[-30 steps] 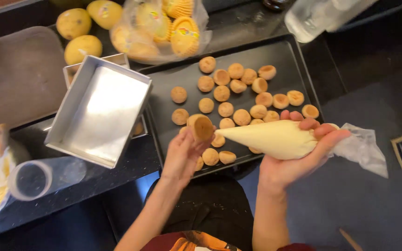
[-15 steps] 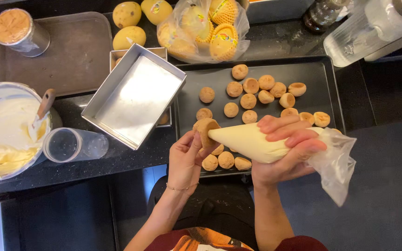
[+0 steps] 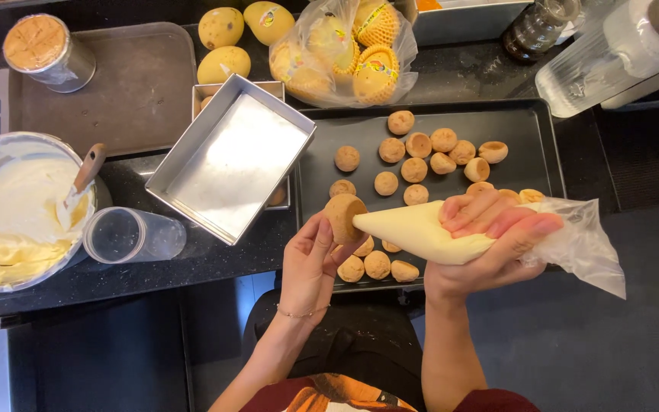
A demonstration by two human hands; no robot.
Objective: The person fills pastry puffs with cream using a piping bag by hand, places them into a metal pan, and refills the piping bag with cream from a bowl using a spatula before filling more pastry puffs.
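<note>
My left hand (image 3: 308,263) holds a round golden pastry puff (image 3: 342,217) above the near edge of a black baking tray (image 3: 532,141). My right hand (image 3: 490,236) grips a cream-filled plastic piping bag (image 3: 421,229), fingers wrapped over its wide end. The bag's tip touches the side of the held puff. Several more small puffs (image 3: 413,164) lie scattered on the tray, a few right below my hands.
A shiny rectangular metal pan (image 3: 230,160) lies tilted left of the tray. A bowl of cream with a spatula (image 3: 17,214) and a clear cup (image 3: 127,235) sit at left. Mangoes (image 3: 223,46), a bag of fruit (image 3: 345,49), a jar (image 3: 40,49) and bottles (image 3: 612,53) stand behind.
My view has shifted, bringing the cream bowl and jar into sight. My hands have lifted off the tray and the bag's tip has come against the held puff.
</note>
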